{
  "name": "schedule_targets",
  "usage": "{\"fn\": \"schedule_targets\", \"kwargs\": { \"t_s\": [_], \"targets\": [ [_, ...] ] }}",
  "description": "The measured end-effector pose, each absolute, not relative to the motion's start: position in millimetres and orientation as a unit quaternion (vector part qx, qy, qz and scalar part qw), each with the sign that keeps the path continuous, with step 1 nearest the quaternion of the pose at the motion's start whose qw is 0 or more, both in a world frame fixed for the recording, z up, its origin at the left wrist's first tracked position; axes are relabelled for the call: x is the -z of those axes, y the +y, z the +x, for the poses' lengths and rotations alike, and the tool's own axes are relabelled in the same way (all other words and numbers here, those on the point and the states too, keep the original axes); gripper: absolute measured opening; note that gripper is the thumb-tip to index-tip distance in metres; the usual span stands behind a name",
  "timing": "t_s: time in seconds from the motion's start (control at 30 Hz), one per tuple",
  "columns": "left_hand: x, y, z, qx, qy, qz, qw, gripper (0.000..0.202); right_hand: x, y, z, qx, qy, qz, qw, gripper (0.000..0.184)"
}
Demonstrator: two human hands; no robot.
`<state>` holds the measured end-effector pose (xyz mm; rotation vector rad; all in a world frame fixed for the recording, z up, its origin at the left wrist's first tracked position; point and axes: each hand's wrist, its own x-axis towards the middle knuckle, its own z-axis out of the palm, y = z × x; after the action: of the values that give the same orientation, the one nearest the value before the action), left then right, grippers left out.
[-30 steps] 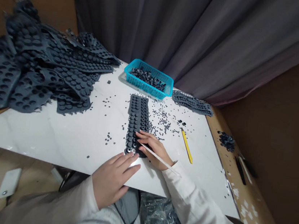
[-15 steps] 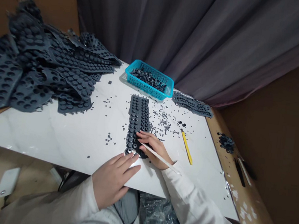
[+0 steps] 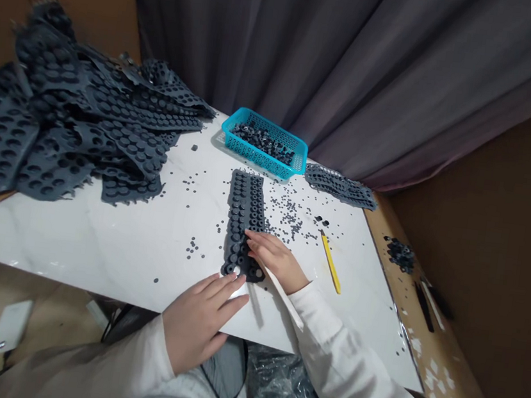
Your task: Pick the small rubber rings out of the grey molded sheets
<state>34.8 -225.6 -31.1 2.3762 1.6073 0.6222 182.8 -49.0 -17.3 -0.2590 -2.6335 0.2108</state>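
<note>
- Left hand (image 3: pixel 199 321): open and palm down, fingers spread, holding nothing. Its fingertips (image 3: pixel 234 278) reach the near end of the strip.
- Right hand (image 3: pixel 278 261): palm down, fingers nearly straight and together, lying across the strip's lower part. A white stick (image 3: pixel 285 299) runs from under this hand toward the right sleeve (image 3: pixel 323 316). I cannot tell whether the hand grips it.
- Strip (image 3: pixel 243 219): a narrow dark rubber strip with rows of round rings, lying flat on the table (image 3: pixel 96 236), lengthwise, just in front of the person and between the basket and the hands.
- Rings (image 3: pixel 287 213): small dark pieces scattered on the table, mostly beside the strip.
- Basket (image 3: pixel 246 153): blue, perforated, beyond the strip, holding dark pieces.
- Sheets (image 3: pixel 61 129): a heap of punched dark rubber at the table's left.
- Scrap (image 3: pixel 339 185): another dark rubber strip, right of the basket.
- Pencil (image 3: pixel 329 271): yellow, on the table, right of the right hand.
- Board (image 3: pixel 435 355): a brown ledge along the table's right edge, with a small heap of dark pieces (image 3: pixel 400 254).
- Bag (image 3: pixel 284 395): clear plastic, below the table edge.
- Curtain (image 3: pixel 267 31): gray, behind the table.
</note>
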Motion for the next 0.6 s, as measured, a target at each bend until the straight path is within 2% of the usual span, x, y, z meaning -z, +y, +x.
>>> {"fn": "schedule_targets", "kwargs": {
  "t_s": [0.1,0.23,0.4,0.6],
  "targets": [
    [31,-226,35,-0.211,0.545,0.805,0.1,0.053,12,-43,184,-0.098,-0.942,-0.149,0.286,0.021],
    [31,-226,35,-0.206,0.544,0.808,0.094,0.053,4,-49,186,-0.198,-0.9,-0.22,0.32,0.018],
    [31,-226,35,-0.207,0.542,0.809,0.09,0.052,7,-64,186,-0.311,-0.875,-0.211,0.304,0.016],
    [30,-226,35,-0.201,0.546,0.808,0.092,0.052,14,-59,180,-0.322,-0.883,-0.205,0.273,0.015]
  ]
}}
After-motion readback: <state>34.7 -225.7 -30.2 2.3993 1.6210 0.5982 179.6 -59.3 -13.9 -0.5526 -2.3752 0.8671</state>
